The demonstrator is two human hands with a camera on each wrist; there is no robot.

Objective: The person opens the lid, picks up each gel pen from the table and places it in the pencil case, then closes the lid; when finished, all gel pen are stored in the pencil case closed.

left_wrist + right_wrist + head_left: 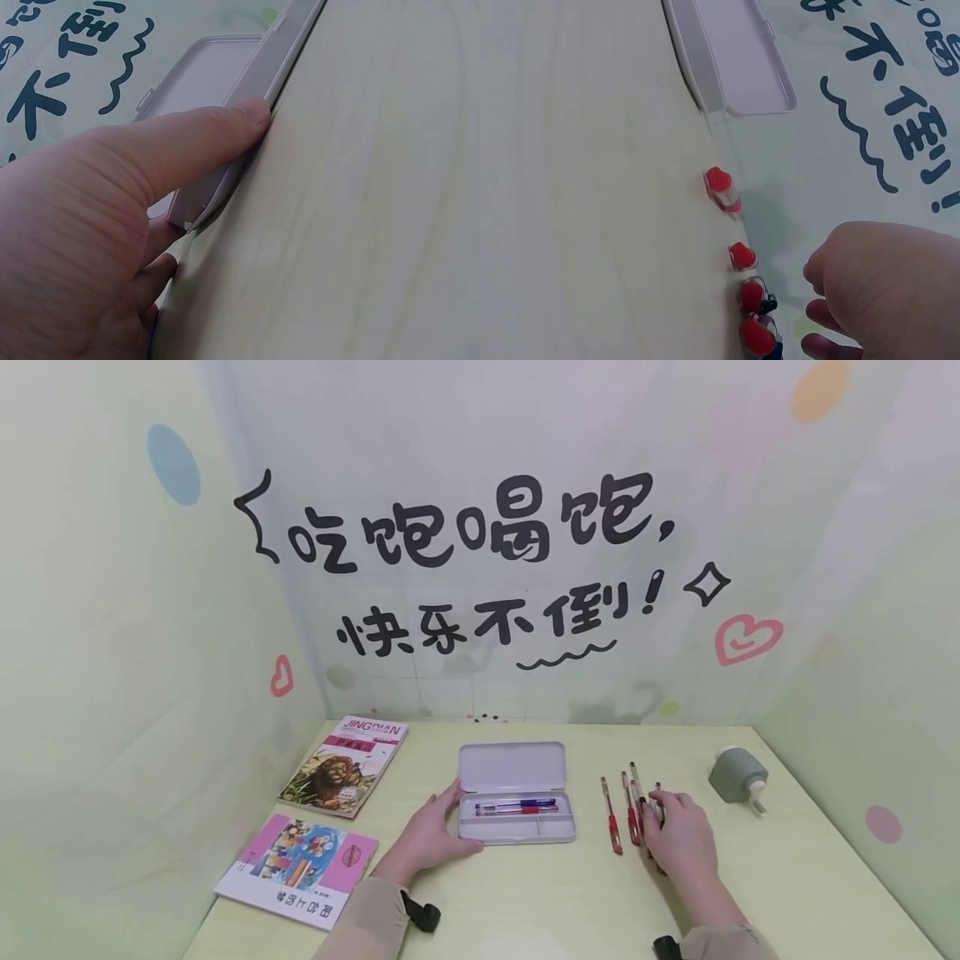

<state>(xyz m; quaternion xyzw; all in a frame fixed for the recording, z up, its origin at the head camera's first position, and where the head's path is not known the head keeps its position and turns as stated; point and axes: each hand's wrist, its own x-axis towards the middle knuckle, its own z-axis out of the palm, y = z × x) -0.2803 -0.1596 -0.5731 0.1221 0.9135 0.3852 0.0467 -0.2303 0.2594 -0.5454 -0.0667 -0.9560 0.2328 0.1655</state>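
Observation:
A pale lilac pencil case (517,768) lies with its lid raised on the table, a blue pen (525,802) and a red pen (517,811) inside its upper compartment. My left hand (431,833) grips the case's left end, thumb at the front edge and fingers behind. To the right, a red pen (612,818) lies apart from several other pens (632,814). Over the right side of that group is my right hand (681,839), its fingers bent down among the pens. The hand covers part of them, so whether it pinches one is hidden.
At the left lie a magazine with a lion cover (345,768) and a pink-and-white book (300,868). A grey bottle with a pale nozzle (738,775) stands back right. Printed fabric walls (480,693) enclose the table (525,902).

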